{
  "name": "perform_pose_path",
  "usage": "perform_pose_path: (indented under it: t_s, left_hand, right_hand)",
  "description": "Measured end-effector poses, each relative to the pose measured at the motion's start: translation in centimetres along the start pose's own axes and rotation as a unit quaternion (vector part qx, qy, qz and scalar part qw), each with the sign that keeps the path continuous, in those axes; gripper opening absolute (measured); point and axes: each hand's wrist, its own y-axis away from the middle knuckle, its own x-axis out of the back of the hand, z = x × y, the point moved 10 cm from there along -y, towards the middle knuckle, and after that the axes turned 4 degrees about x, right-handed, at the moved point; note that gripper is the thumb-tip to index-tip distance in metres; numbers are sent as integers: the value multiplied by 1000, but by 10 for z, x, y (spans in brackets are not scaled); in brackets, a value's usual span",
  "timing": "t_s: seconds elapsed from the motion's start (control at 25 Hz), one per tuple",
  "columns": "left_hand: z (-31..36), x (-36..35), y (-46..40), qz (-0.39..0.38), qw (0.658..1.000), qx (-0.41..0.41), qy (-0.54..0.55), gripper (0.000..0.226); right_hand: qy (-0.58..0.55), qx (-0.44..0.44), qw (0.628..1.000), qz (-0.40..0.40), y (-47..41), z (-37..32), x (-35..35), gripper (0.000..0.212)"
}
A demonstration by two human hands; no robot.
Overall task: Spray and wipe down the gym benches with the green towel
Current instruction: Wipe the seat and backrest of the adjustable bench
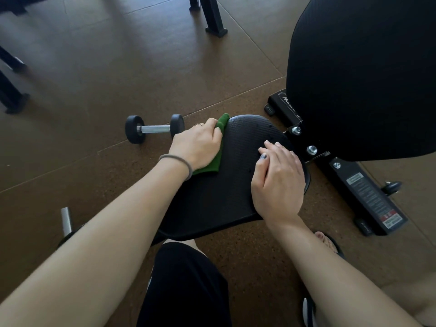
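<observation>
The black textured bench seat pad (226, 190) lies in the middle of the head view, with the upright black back pad (363, 74) to its right. My left hand (198, 145) grips the folded green towel (212, 161) and holds it against the seat's left edge. My right hand (278, 180) rests on the right side of the seat with fingers loosely curled and fingertips touching the pad; it holds nothing. No spray bottle is in view.
A small black dumbbell (154, 129) lies on the brown floor just left of the seat. Another dumbbell's handle (66, 220) shows at lower left. The bench's black base frame (363, 197) runs to the right. Black equipment legs (213, 20) stand at the top.
</observation>
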Motion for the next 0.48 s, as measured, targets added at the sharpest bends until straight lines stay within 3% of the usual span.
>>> perform_pose_path:
  t_s: [0.2, 0.32, 0.4, 0.48]
  left_hand:
    - [-46, 14, 50, 35, 998, 42, -14, 38]
    - [-82, 22, 88, 64, 994, 67, 55, 35]
    - [-95, 16, 113, 78, 988, 82, 106, 42]
    - [-90, 8, 143, 101, 988, 74, 86, 51]
  right_hand:
    - [-6, 0, 1000, -1, 0, 0, 2, 46]
    - [-6, 2, 1000, -5, 0, -1, 2, 47]
    - [1, 2, 1000, -5, -1, -1, 2, 47]
    - [7, 3, 1000, -8, -1, -2, 2, 47]
